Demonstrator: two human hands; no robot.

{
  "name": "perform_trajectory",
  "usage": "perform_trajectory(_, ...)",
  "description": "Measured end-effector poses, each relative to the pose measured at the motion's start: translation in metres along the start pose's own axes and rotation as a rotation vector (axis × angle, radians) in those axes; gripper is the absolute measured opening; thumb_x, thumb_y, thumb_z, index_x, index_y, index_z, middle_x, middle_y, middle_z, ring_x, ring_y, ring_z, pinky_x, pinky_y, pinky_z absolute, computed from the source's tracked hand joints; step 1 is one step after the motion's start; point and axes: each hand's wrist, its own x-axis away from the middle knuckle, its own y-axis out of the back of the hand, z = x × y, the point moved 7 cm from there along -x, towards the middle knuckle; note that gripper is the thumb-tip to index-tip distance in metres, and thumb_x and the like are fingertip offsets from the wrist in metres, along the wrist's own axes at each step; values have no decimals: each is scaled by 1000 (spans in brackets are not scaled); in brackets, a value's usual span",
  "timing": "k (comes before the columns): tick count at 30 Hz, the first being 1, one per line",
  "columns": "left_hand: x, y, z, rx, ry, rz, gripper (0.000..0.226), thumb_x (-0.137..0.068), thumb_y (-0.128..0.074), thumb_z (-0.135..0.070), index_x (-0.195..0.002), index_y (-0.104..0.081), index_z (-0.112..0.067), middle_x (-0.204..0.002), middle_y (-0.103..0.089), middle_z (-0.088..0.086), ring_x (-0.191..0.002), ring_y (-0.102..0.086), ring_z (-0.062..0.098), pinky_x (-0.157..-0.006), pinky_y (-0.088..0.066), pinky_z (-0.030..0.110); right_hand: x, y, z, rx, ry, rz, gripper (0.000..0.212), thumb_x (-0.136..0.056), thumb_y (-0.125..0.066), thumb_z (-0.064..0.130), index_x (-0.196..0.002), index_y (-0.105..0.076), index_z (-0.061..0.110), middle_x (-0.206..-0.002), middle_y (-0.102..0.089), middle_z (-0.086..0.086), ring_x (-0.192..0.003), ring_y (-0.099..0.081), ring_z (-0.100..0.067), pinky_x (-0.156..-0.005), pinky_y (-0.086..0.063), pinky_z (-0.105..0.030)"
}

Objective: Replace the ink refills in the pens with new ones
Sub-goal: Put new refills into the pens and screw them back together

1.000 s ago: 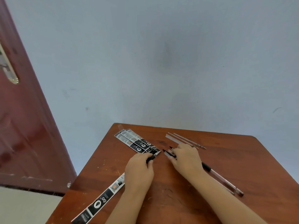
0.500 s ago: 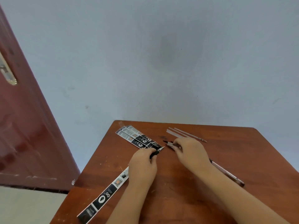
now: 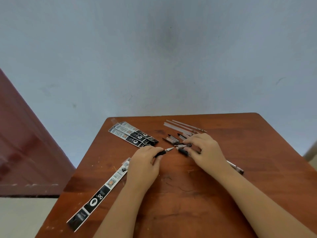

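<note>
My left hand (image 3: 145, 164) grips a pen's black grip section (image 3: 164, 151), its silver tip pointing right. My right hand (image 3: 205, 152) lies over a group of pens and pinches one clear pen (image 3: 182, 145) near its front end. More pens (image 3: 171, 139) lie just beyond my fingers. A pen's rear end (image 3: 235, 167) sticks out behind my right wrist. Several thin clear refills (image 3: 183, 127) lie at the table's far side. Black-and-white refill packets (image 3: 133, 134) lie at the far left, and one packet (image 3: 99, 194) lies at the near left.
The brown wooden table (image 3: 188, 194) stands against a pale blue wall (image 3: 154, 57). A dark red door (image 3: 25, 152) is at the left, beyond the table's left edge. The table's right edge runs past my right forearm.
The view has tipped down and closer. My left hand has drawn the black grip section a little away from the packets. My right hand has shifted on the pens.
</note>
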Motion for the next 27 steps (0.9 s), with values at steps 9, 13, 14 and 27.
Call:
perform_trajectory(9, 1, -2, -5, 28, -75, 39, 20, -68, -61, -11, -84, -72, -11, -78, -70, 3, -73, -65, 16, -67, -46, 20, 6, -12, 13, -17, 82, 68, 17, -69, -62, 14, -82, -71, 10, -79, -70, -4, -87, -49, -9, -73, -42, -19)
perform_trajectory(13, -2, 1, -5, -5, -103, 15, 20, -74, -60, -22, -86, -73, -15, -74, -71, -3, -68, -63, 9, -62, -46, 18, 7, -14, 12, -89, 41, 134, 20, -71, -60, 17, -87, -71, 12, -84, -69, -3, -83, -54, -3, -76, -36, -10)
perform_trajectory(14, -1, 1, -4, -12, -78, 19, 18, -75, -64, -20, -90, -72, -14, -77, -72, -1, -72, -64, 13, -66, -44, 18, 7, -14, 12, -100, 40, 150, 20, -72, -60, 18, -87, -71, 12, -84, -69, -3, -82, -53, -4, -75, -36, -9)
perform_trajectory(27, 2, -6, -1, -22, -159, 10, 31, -77, -46, -34, -77, -71, -16, -67, -68, -4, -81, -49, 9, -74, -37, 19, 5, -12, 13, -143, 34, 249, 28, -70, -57, 25, -89, -72, 10, -81, -60, 12, -72, -53, 6, -73, -43, -4)
